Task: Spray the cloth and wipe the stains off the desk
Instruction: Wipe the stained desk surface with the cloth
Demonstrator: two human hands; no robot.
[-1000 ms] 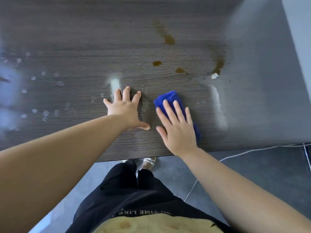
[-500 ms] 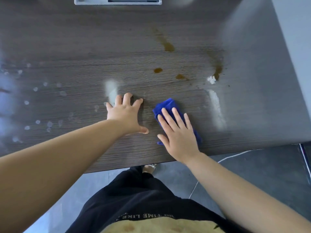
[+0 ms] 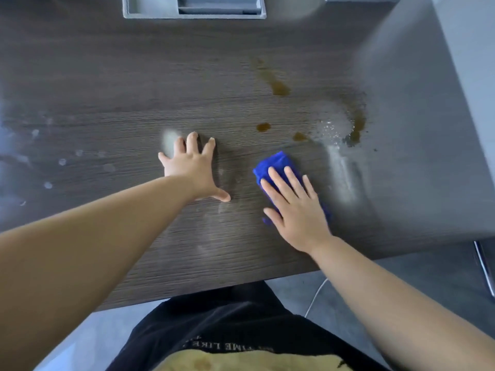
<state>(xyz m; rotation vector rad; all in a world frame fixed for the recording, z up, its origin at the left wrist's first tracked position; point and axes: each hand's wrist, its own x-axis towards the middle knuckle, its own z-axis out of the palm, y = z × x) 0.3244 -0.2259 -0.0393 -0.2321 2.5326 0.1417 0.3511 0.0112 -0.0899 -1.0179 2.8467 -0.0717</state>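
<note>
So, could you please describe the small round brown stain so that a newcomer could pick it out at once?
Start at the dark wood-grain desk and find the blue cloth under the right hand. Just beyond the cloth lies the small round brown stain. Unlike the long streak farther back, it is a compact, isolated oval.

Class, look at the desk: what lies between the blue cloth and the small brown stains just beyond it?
Head view: only bare wood-grain desk separates the blue cloth from the nearest brown stains.
</note>
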